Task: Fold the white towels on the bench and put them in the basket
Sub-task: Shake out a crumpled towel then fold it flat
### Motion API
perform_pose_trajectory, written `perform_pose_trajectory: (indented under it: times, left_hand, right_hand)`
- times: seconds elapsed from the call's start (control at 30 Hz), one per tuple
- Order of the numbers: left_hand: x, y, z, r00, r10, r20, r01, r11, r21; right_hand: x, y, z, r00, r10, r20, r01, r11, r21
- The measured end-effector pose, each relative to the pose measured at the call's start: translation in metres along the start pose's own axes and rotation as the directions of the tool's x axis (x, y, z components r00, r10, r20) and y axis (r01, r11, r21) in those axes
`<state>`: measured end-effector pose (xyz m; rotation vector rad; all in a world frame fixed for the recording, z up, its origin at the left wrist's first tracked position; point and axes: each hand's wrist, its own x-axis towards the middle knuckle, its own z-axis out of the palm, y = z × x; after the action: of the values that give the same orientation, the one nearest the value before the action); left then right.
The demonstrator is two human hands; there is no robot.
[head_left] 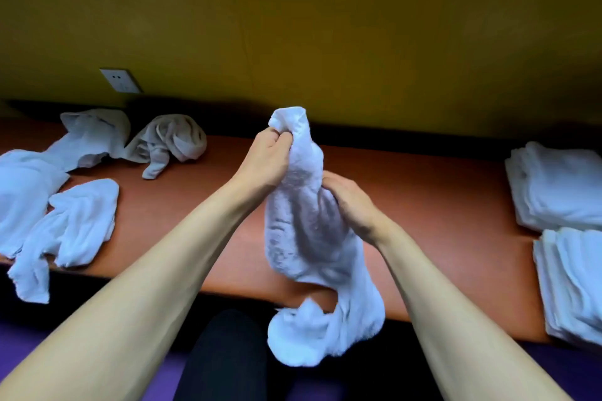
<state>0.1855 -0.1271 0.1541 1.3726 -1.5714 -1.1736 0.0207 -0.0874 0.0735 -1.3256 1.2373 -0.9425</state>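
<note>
My left hand (270, 159) pinches the top of the soft white crumpled towel (309, 238); my right hand (348, 202), at 4 o'clock, grips its side. I should find two corners and shake it flat over the orange surface (423, 205).

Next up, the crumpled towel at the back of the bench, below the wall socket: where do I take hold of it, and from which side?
Probably the loose tail of the crumpled towel, coming from the near side. It trails flat toward the front of the bench, clear of the bunched folds behind it, so a pinch there should lift one layer and let the bundle unroll. Both the left hand and the right hand are gripping the held towel.
</note>
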Motion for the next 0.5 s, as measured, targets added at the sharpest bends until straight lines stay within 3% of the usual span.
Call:
perform_pose_trajectory:
  times: [0.07, 0.13, 0.3, 0.37, 0.5]
  left_hand:
    - [0.019, 0.001, -0.007, 0.999, 0.043, -0.004, -0.043, 0.993, 0.107]
    - [0.03, 0.0, -0.016, 0.997, 0.073, -0.023, -0.064, 0.962, 0.267]
    - [0.023, -0.003, -0.026, 0.997, -0.067, -0.042, 0.079, 0.843, 0.532]
    - [0.011, -0.005, -0.027, 0.999, -0.04, 0.015, 0.026, 0.841, 0.54]
    - [-0.021, 0.002, -0.029, 0.996, -0.044, 0.072, 0.019, 0.949, 0.314]
  right_hand:
    - [0.009, 0.001, -0.003, 0.997, 0.071, 0.038, -0.075, 0.992, 0.1]
    - [0.017, 0.001, -0.012, 0.997, 0.065, 0.032, -0.068, 0.994, 0.086]
    - [0.012, 0.005, -0.035, 0.993, 0.004, -0.122, 0.005, 0.997, 0.073]
    - [-0.003, 0.008, -0.03, 0.983, -0.026, -0.184, 0.041, 0.996, 0.078]
    - [-0.033, -0.004, -0.013, 0.971, -0.015, -0.24, 0.015, 1.0, 0.0]
